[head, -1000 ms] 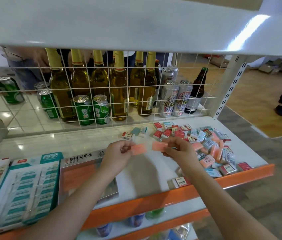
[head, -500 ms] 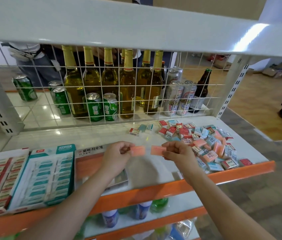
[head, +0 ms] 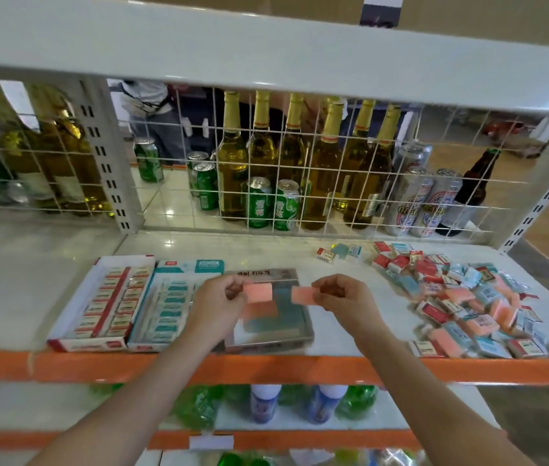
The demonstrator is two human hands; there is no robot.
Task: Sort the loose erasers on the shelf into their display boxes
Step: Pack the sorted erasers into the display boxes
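Note:
My left hand [head: 219, 301] pinches a pink eraser [head: 259, 292] above the grey display box [head: 296, 317], which holds a few pink erasers at its left side. My right hand [head: 343, 295] pinches a second pink eraser [head: 302, 294] a short gap to the right, also over that box. A heap of loose erasers [head: 461, 297] in red, teal and pink wrappers lies on the right of the white shelf [head: 266, 247]. A red-and-white display box [head: 104, 304] and a teal display box [head: 168, 301], both filled, sit to the left.
A wire grid [head: 300, 169] closes the back of the shelf, with beer bottles and cans behind it. An orange strip [head: 266, 368] edges the front of the shelf. Bottles stand on the lower shelf. A person stands behind the grid.
The view has swung to the left, bringing the display boxes toward the middle. Both hands keep their pink erasers and now hover over the grey box, slightly further apart.

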